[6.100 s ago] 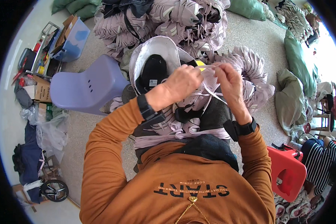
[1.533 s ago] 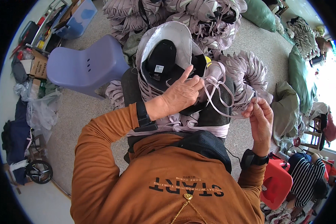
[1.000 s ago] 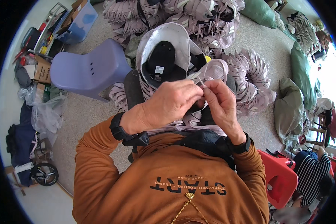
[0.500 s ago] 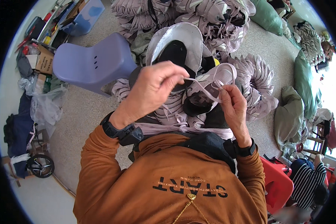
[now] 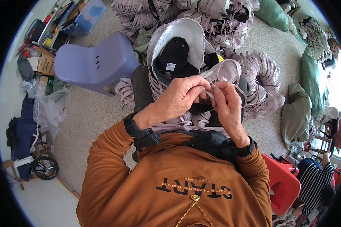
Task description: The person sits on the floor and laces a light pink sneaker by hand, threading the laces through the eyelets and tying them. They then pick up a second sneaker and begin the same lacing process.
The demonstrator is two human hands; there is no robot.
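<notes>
Close together over my lap, my left hand (image 5: 180,96) and my right hand (image 5: 228,104) both pinch a thin pale pink shoelace (image 5: 241,94). Part of the lace loops out to the right of my right hand. Just behind the fingers lies a pale pink shoe upper (image 5: 227,71) with a mesh tongue; my hands cover its nearer part. A bundle of pale laces (image 5: 170,126) stretches across my lap beneath my wrists. Beyond my left hand stands a white-lined, round-mouthed container (image 5: 195,32) with black pieces (image 5: 174,53) in it.
Stacked pink shoe uppers (image 5: 219,26) rise at the back, and a curved row of uppers (image 5: 267,75) lies to the right. A purple chair (image 5: 91,64) stands left, a red stool (image 5: 282,185) near right. Green sacks (image 5: 312,83) and another person (image 5: 312,183) are farther right.
My left hand has moved right and down to meet my right hand. The lace, stretched between them before, is now bunched at the fingertips with a loop hanging out to the right.
</notes>
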